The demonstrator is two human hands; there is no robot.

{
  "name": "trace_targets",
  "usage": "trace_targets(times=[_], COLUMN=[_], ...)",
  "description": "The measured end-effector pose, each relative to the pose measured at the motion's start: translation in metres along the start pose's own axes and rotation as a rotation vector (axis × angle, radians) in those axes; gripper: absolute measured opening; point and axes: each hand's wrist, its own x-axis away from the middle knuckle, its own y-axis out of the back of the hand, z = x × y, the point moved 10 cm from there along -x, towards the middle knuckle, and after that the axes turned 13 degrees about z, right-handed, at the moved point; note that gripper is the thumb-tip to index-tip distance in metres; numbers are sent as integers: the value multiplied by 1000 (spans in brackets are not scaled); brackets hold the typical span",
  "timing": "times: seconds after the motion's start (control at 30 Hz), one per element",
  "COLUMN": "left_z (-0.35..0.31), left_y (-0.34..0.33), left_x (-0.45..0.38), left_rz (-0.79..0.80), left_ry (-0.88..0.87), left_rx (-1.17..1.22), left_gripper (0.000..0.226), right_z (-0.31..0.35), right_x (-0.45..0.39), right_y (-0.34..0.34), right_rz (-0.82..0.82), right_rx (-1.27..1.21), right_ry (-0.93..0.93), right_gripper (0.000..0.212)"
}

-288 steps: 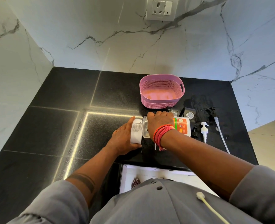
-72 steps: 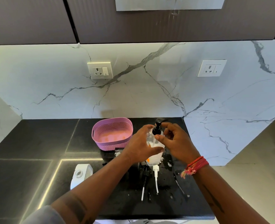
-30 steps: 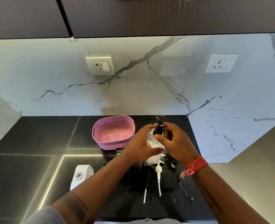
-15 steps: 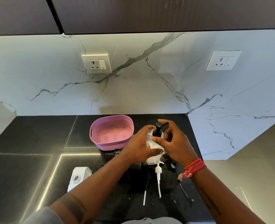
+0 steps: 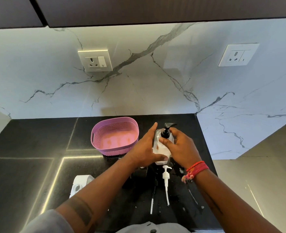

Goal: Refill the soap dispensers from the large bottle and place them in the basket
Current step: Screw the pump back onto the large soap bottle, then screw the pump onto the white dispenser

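— Two hands on one job, weren't we? Our left hand (image 5: 144,151) steadied the clear dispenser (image 5: 162,148) upright on the counter (image 5: 38,165), index finger stretched up along its side, thumb curled across the front.

— And our right hand (image 5: 179,147) pinched the base of the black pump (image 5: 166,130), fingers (image 5: 164,140) curled at the collar. We judged that pump nearly seated.

— Where did the bottle stand?

— Just right of the pink basket (image 5: 114,135), long axis vertical, spout aimed right. Our left hand lay nearer the basket.

— What couldn't we read?

— Fill level, behind our fingers. A white pump (image 5: 166,179) lay nearer us; the white cap (image 5: 81,184) was partly hidden by our forearm.
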Motion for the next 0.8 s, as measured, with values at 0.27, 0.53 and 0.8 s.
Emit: trace_targets(times=[0.27,0.53,0.8], left_z=[66,97,109], left_y=[-5,-22,-21], left_x=[31,39,40], left_rz=[186,265,207], left_ry=[179,230,193], left_rx=[-596,-847,-764], left_gripper=[129,124,120], right_z=[-35,-63,-96], right_x=[-67,-80,-22], right_y=[19,5,-8], right_rz=[-134,-111,-253], right_rx=[23,-5,-200], right_ry=[-133,-199,-244], right_gripper=[36,53,59])
